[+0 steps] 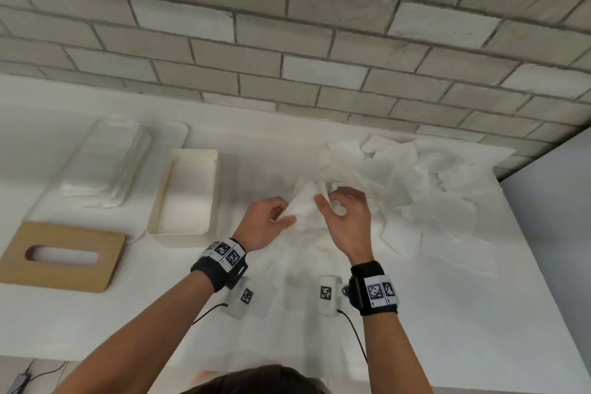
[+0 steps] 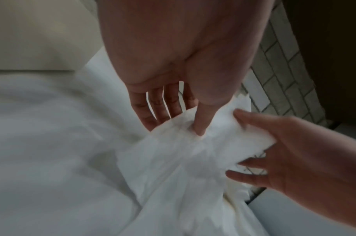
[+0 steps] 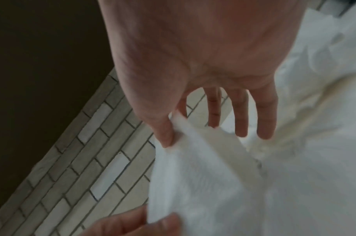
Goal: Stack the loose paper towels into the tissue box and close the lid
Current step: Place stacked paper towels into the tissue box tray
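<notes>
Both hands hold one white paper towel above the white counter, mid-frame in the head view. My left hand pinches its left edge between thumb and fingers; the left wrist view shows the thumb pressed into the towel. My right hand pinches the right edge between thumb and forefinger, its other fingers spread, as the right wrist view shows on the towel. The open cream tissue box stands to the left. Its wooden lid with an oval slot lies flat at the front left. A heap of loose towels lies to the right.
A clear plastic wrapper lies on a white tray behind the box. A brick-tile wall runs along the back. The counter ends at the right by a grey wall. More flat towels lie under my wrists.
</notes>
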Demonstrator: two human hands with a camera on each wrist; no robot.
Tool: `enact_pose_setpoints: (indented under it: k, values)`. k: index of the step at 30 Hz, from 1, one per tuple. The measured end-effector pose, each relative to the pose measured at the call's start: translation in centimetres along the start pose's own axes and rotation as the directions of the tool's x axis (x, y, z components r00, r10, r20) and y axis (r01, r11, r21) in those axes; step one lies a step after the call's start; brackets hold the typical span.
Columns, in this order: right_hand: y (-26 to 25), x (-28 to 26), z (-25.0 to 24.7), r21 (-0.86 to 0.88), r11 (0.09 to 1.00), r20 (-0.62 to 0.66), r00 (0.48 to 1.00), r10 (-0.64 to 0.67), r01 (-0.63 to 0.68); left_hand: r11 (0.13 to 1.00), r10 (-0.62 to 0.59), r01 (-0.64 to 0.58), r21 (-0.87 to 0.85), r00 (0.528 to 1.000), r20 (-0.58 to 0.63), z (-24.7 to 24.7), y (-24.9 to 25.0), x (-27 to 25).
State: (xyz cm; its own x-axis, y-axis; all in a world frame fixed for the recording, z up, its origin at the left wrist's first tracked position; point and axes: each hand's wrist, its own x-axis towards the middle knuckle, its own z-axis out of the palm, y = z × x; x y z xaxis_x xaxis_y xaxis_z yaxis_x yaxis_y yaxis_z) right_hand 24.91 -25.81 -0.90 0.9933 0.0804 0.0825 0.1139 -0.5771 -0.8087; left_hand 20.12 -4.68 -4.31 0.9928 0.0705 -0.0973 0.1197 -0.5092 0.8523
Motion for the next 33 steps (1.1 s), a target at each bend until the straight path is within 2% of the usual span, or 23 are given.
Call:
enact_pose_setpoints:
  k: [2,4,7,9,12,14,15,17,19,22,25,28,30,32,33]
  values:
    - [-0.2,0.4,-1.4,-0.030,0.998,-0.058,0.996,-0.062,0.060,1.000,0.006,-0.007,-0.025,1.000,-0.029,-1.2,1.0,0.1]
    - [-0.1,0.6,-2.6,0.051,0.995,-0.091,0.992,-0.084,0.089,0.998,0.000,-0.004,-0.061,0.998,-0.058,-2.6,2.0,0.0]
    - [0.0,0.8,-4.1,0.308,0.951,-0.061,0.998,0.015,0.005,0.987,0.003,-0.016,-0.159,0.996,-0.085,-4.8,3.7,-0.3]
    - [-0.3,0.9,-4.9,0.440,0.898,-0.044,0.999,0.026,-0.004,0.956,-0.012,-0.014,-0.294,0.996,-0.086,-6.0,5.1,-0.6]
    - [-0.6,1.2,-5.3,0.555,0.832,-0.028,0.999,0.038,-0.016,0.877,-0.082,0.030,-0.479,0.993,-0.088,-6.6,5.7,-1.2]
    - [0.1,1.8,-4.7,0.565,0.821,-0.043,0.991,0.127,-0.081,0.849,-0.097,0.045,-0.527,0.993,-0.071,-6.1,5.2,-1.4]
    - [0.7,2.2,-4.3,0.535,0.836,-0.045,0.983,0.176,-0.125,0.843,-0.105,0.058,-0.534,0.993,-0.059,-5.8,5.0,-1.5]
    - [2.3,3.0,-3.7,0.343,0.912,-0.009,0.970,0.241,-0.224,0.834,-0.146,0.102,-0.542,0.989,-0.037,-5.0,4.4,-1.7]
    - [3.5,3.2,-3.6,0.187,0.948,0.072,0.966,0.248,-0.257,0.822,-0.196,0.146,-0.550,0.980,-0.032,-4.3,3.8,-1.8]
    - [4.3,2.7,-4.1,0.237,0.935,0.199,0.955,0.219,-0.264,0.816,-0.251,0.192,-0.546,0.968,-0.034,-3.7,3.3,-1.9]
    - [3.9,2.3,-5.0,0.160,0.957,0.209,0.956,0.206,-0.241,0.814,-0.282,0.229,-0.533,0.959,-0.018,-3.5,3.2,-1.8]
    - [2.7,1.9,-5.6,0.059,0.987,0.197,0.971,0.138,-0.152,0.838,-0.270,0.196,-0.509,0.960,-0.076,-3.4,3.0,-1.6]
    - [2.5,1.4,-4.9,-0.101,0.995,0.220,0.974,0.048,-0.026,0.841,-0.245,0.157,-0.517,0.964,-0.105,-3.5,2.9,-1.6]
    - [3.4,0.5,-3.1,-0.278,0.954,0.303,0.953,-0.027,0.116,0.821,-0.238,0.145,-0.551,0.966,-0.100,-3.5,2.9,-1.8]
    - [4.2,0.0,-2.0,-0.387,0.905,0.355,0.934,-0.033,0.179,0.810,-0.244,0.149,-0.567,0.965,-0.095,-3.5,2.9,-1.9]
